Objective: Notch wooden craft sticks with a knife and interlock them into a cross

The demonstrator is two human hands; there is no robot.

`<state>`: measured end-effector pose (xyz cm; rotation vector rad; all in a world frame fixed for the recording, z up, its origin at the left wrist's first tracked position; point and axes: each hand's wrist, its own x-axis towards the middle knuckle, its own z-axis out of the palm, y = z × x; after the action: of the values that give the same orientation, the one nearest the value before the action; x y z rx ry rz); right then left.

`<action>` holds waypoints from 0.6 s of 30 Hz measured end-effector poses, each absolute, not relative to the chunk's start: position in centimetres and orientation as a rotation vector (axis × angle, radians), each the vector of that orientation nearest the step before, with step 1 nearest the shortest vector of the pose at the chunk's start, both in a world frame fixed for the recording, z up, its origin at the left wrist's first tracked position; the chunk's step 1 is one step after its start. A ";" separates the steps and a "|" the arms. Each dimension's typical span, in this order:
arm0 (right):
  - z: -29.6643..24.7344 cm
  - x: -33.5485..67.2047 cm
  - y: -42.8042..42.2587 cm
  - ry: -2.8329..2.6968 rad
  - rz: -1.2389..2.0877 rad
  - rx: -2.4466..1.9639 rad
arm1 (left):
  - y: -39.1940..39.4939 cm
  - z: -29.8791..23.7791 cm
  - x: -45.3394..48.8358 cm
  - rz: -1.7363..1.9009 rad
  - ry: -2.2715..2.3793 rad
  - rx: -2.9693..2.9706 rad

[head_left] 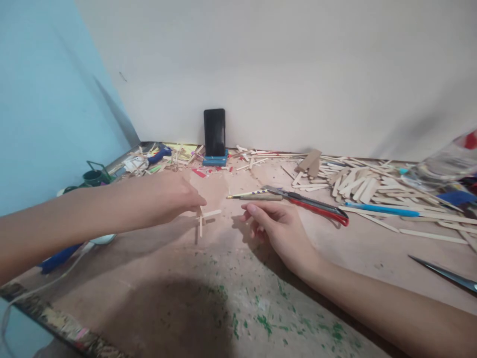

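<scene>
My left hand (182,193) reaches in from the left and pinches a small joined piece of wooden craft sticks (211,214). One stick of the piece points right and another hangs down, just above the tabletop (167,278). My right hand (278,221) is at the middle of the table, its fingers loosely curled and apart, with nothing visible in them. Just beyond it lie a thin yellow patterned stick (246,194), a brownish rod (261,197) and a red and black utility knife (316,205) with its blade out.
A loose pile of craft sticks (357,184) spreads over the right side, with a blue pen-like tool (383,209) on it. Scissor blades (443,273) lie nearer. A clear bottle (443,161) is at far right. A phone (214,133) stands against the back wall. A cable (55,278) crosses the left edge.
</scene>
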<state>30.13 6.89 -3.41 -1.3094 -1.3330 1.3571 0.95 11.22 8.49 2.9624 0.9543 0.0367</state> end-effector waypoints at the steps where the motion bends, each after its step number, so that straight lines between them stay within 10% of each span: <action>1: -3.4 30.1 6.9 -1.332 1.361 -1.310 | 11.3 8.6 1.0 0.006 0.940 2.955; 18: -3.1 30.1 6.7 -1.334 1.374 -1.289 | 11.0 8.5 1.5 0.116 0.920 2.791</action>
<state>30.09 6.68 -3.10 -1.2891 -1.3340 1.3739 1.45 11.04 8.53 2.7908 0.9203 0.1165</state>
